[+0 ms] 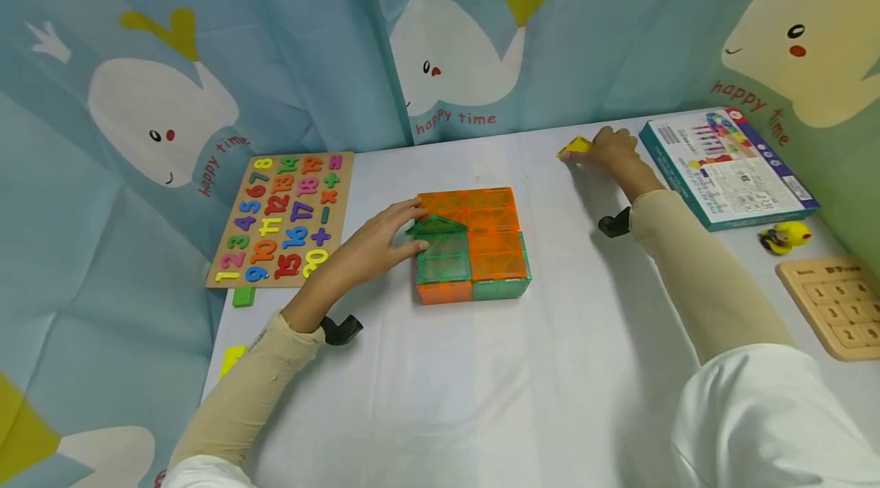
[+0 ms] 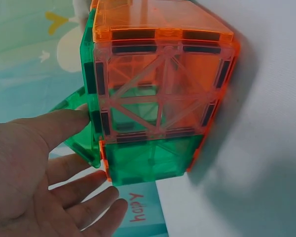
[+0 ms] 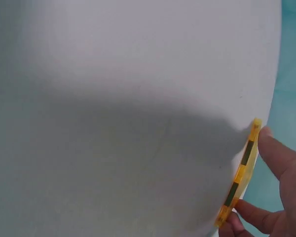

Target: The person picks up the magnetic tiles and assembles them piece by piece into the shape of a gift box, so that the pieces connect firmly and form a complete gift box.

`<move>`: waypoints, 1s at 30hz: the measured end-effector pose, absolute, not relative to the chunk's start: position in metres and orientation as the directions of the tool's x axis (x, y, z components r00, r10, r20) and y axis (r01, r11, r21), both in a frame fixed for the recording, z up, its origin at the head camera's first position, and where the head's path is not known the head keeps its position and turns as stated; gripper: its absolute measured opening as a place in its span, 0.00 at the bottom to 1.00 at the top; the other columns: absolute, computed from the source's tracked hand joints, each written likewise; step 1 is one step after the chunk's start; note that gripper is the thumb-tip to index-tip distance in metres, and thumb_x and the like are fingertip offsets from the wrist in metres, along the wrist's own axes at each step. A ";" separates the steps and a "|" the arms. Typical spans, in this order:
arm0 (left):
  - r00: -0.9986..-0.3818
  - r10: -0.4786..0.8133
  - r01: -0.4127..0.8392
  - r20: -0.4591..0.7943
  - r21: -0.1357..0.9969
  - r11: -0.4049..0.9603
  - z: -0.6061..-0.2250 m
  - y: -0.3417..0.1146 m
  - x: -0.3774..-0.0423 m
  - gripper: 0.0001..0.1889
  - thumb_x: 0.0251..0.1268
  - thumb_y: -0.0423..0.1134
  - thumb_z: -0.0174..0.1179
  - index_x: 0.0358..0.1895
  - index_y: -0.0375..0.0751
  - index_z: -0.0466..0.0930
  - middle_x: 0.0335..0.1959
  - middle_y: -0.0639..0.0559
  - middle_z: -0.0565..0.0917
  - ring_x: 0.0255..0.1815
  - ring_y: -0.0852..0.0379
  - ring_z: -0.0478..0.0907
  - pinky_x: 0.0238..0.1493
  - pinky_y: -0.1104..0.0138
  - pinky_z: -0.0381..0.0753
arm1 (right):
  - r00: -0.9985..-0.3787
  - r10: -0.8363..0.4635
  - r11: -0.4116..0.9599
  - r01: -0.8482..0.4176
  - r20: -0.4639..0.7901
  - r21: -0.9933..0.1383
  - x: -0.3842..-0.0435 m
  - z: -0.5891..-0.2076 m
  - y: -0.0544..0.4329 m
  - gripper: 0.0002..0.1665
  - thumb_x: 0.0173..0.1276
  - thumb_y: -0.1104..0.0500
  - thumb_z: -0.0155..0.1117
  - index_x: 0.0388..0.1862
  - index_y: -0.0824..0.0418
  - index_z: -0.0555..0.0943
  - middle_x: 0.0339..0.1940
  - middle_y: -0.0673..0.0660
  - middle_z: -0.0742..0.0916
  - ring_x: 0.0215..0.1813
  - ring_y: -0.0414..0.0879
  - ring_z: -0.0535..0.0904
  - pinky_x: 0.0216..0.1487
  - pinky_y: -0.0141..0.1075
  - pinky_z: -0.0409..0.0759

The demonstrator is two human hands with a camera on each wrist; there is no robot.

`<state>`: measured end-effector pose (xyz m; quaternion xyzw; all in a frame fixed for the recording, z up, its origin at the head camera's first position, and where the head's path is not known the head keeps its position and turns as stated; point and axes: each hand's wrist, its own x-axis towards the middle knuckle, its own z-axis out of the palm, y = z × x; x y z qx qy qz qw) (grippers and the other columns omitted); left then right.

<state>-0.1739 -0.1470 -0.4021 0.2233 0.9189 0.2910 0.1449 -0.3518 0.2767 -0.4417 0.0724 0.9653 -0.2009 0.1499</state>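
On the table stands a box of orange and green see-through magnetic tiles. A green triangular tile rises at an angle from its top left. My left hand is at that corner, thumb and fingers spread around the triangle; in the left wrist view the thumb overlaps it and the other fingers extend beneath. Near the table's back edge, my right hand pinches a yellow triangular tile. The right wrist view shows this tile edge-on between thumb and fingers.
A wooden number board lies back left, with a green block and a yellow piece nearer me. At right are a toy box, a yellow duck figure and a wooden number tray. A whale-print curtain hangs behind.
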 end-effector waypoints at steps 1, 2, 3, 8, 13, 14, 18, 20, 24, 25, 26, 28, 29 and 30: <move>-0.857 0.496 0.324 -0.141 0.600 0.731 -0.402 -0.147 -0.174 0.33 0.80 0.53 0.60 0.81 0.44 0.66 0.87 0.48 0.55 0.86 0.43 0.53 0.83 0.44 0.57 | -0.944 0.092 0.904 0.213 -0.317 -0.370 -0.352 -0.444 0.278 0.51 0.75 0.34 0.61 0.69 0.79 0.62 0.62 0.79 0.66 0.65 0.72 0.60 0.64 0.63 0.70; -0.855 0.497 0.324 -0.146 0.599 0.732 -0.402 -0.147 -0.174 0.33 0.80 0.53 0.60 0.81 0.44 0.66 0.87 0.48 0.55 0.86 0.43 0.53 0.83 0.44 0.57 | -0.943 0.100 0.899 0.223 -0.317 -0.377 -0.352 -0.446 0.278 0.51 0.75 0.34 0.61 0.69 0.78 0.62 0.62 0.78 0.66 0.66 0.71 0.60 0.64 0.64 0.69; -0.855 0.497 0.321 -0.150 0.599 0.734 -0.402 -0.147 -0.173 0.33 0.80 0.53 0.60 0.81 0.45 0.66 0.87 0.48 0.55 0.86 0.43 0.53 0.83 0.44 0.57 | -0.941 0.105 0.895 0.230 -0.320 -0.381 -0.352 -0.447 0.278 0.50 0.75 0.35 0.61 0.69 0.78 0.62 0.63 0.78 0.65 0.66 0.71 0.60 0.66 0.65 0.67; -0.852 0.494 0.311 -0.173 0.591 0.744 -0.400 -0.148 -0.175 0.34 0.80 0.53 0.61 0.81 0.45 0.65 0.87 0.48 0.55 0.86 0.43 0.53 0.83 0.42 0.56 | -0.920 0.093 0.886 0.251 -0.382 -0.390 -0.355 -0.446 0.278 0.56 0.76 0.38 0.62 0.77 0.81 0.53 0.69 0.81 0.65 0.72 0.74 0.60 0.75 0.65 0.64; -0.838 0.515 0.324 -0.179 0.596 0.735 -0.401 -0.147 -0.178 0.34 0.80 0.53 0.60 0.82 0.44 0.64 0.87 0.48 0.53 0.87 0.42 0.53 0.83 0.43 0.56 | -0.917 -0.003 0.896 0.174 -0.399 -0.408 -0.355 -0.438 0.287 0.45 0.78 0.46 0.62 0.72 0.82 0.61 0.68 0.80 0.71 0.64 0.70 0.69 0.71 0.62 0.70; -0.838 0.516 0.323 -0.179 0.600 0.732 -0.401 -0.147 -0.178 0.34 0.80 0.53 0.60 0.82 0.44 0.64 0.87 0.48 0.53 0.87 0.43 0.52 0.83 0.43 0.56 | -0.922 -0.036 0.902 0.136 -0.385 -0.411 -0.355 -0.436 0.288 0.40 0.79 0.49 0.61 0.70 0.81 0.65 0.67 0.79 0.73 0.62 0.69 0.70 0.69 0.61 0.71; -0.843 0.512 0.321 -0.164 0.611 0.724 -0.402 -0.149 -0.178 0.34 0.80 0.52 0.60 0.82 0.44 0.64 0.88 0.49 0.53 0.87 0.43 0.52 0.83 0.44 0.57 | -0.943 -0.169 0.896 -0.026 -0.286 -0.443 -0.351 -0.425 0.288 0.24 0.81 0.56 0.59 0.62 0.77 0.73 0.62 0.77 0.78 0.60 0.69 0.73 0.62 0.61 0.74; -0.844 0.512 0.323 -0.160 0.611 0.723 -0.402 -0.150 -0.178 0.35 0.81 0.53 0.60 0.82 0.45 0.64 0.88 0.49 0.52 0.87 0.43 0.52 0.83 0.44 0.57 | -0.945 -0.226 0.877 -0.092 -0.236 -0.472 -0.344 -0.415 0.285 0.21 0.82 0.57 0.58 0.60 0.75 0.74 0.60 0.77 0.80 0.59 0.69 0.75 0.59 0.61 0.75; -0.847 0.508 0.317 -0.159 0.616 0.721 -0.401 -0.151 -0.179 0.35 0.80 0.53 0.60 0.83 0.46 0.63 0.88 0.51 0.51 0.87 0.44 0.51 0.83 0.44 0.56 | -0.932 -0.337 0.823 -0.222 -0.135 -0.524 -0.318 -0.389 0.274 0.17 0.84 0.57 0.57 0.57 0.71 0.76 0.58 0.74 0.82 0.59 0.68 0.79 0.56 0.60 0.77; -0.847 0.508 0.317 -0.158 0.617 0.720 -0.401 -0.151 -0.179 0.35 0.80 0.53 0.60 0.83 0.46 0.63 0.88 0.51 0.51 0.87 0.44 0.51 0.83 0.43 0.56 | -0.923 -0.368 0.808 -0.259 -0.110 -0.530 -0.311 -0.384 0.270 0.16 0.84 0.57 0.58 0.57 0.70 0.76 0.57 0.73 0.82 0.59 0.68 0.80 0.56 0.59 0.78; -0.847 0.507 0.315 -0.158 0.618 0.720 -0.401 -0.151 -0.179 0.35 0.80 0.53 0.60 0.83 0.47 0.63 0.88 0.51 0.51 0.87 0.44 0.51 0.83 0.43 0.55 | -0.914 -0.396 0.793 -0.294 -0.085 -0.534 -0.302 -0.379 0.265 0.16 0.84 0.57 0.58 0.57 0.69 0.76 0.56 0.72 0.83 0.59 0.67 0.80 0.56 0.57 0.78; -0.846 0.510 0.316 -0.154 0.624 0.714 -0.402 -0.152 -0.179 0.35 0.80 0.53 0.60 0.83 0.46 0.63 0.88 0.51 0.51 0.87 0.44 0.50 0.83 0.43 0.55 | -0.893 -0.449 0.760 -0.363 -0.032 -0.540 -0.286 -0.371 0.255 0.13 0.82 0.59 0.61 0.56 0.68 0.78 0.53 0.69 0.85 0.57 0.64 0.82 0.56 0.48 0.80; -0.845 0.512 0.315 -0.155 0.628 0.711 -0.403 -0.152 -0.180 0.35 0.80 0.52 0.60 0.83 0.46 0.63 0.88 0.51 0.51 0.87 0.44 0.50 0.83 0.43 0.55 | -0.881 -0.472 0.741 -0.390 -0.012 -0.547 -0.277 -0.369 0.250 0.11 0.81 0.61 0.62 0.55 0.67 0.79 0.51 0.68 0.86 0.55 0.62 0.82 0.56 0.41 0.81; -0.843 0.514 0.314 -0.158 0.630 0.710 -0.404 -0.152 -0.180 0.35 0.80 0.52 0.60 0.83 0.46 0.63 0.88 0.51 0.51 0.87 0.44 0.50 0.83 0.43 0.55 | -0.871 -0.492 0.724 -0.412 0.005 -0.553 -0.270 -0.367 0.245 0.10 0.81 0.62 0.63 0.54 0.66 0.80 0.50 0.66 0.87 0.54 0.59 0.82 0.55 0.36 0.80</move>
